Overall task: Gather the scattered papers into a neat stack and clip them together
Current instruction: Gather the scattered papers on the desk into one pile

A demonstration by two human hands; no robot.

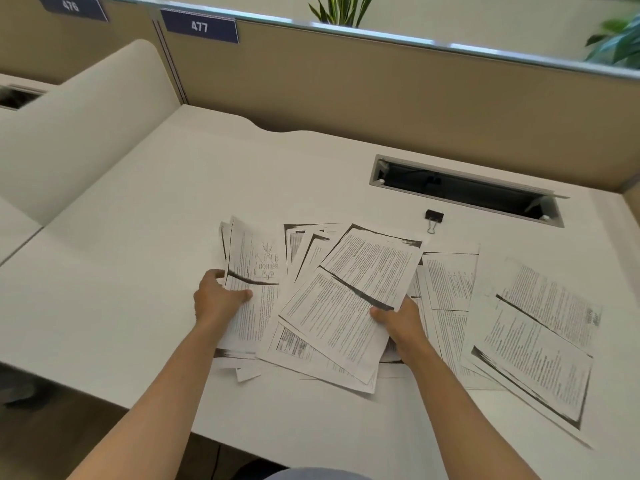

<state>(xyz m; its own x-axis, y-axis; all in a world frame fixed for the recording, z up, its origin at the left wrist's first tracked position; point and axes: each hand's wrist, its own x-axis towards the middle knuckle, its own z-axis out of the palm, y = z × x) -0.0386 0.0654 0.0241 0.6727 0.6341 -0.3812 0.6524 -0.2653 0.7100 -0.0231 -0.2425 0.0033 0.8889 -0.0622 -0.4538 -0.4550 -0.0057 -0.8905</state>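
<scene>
The printed papers (349,303) lie spread and overlapping on the white desk (138,244). The left hand (216,297) grips some sheets at the left side of the pile, and the right hand (398,322) grips a top sheet in the middle. The black binder clip (433,218) lies alone on the desk, just behind the papers.

The desk (145,216) is showing a smooth, matt off-white top. The papers (349,289) are looking thin and matt, photocopy toner smudging their edges. The binder clip (433,216) is showing black metal with shiny wire handles. The partition (381,95) is wearing tan cloth.
</scene>
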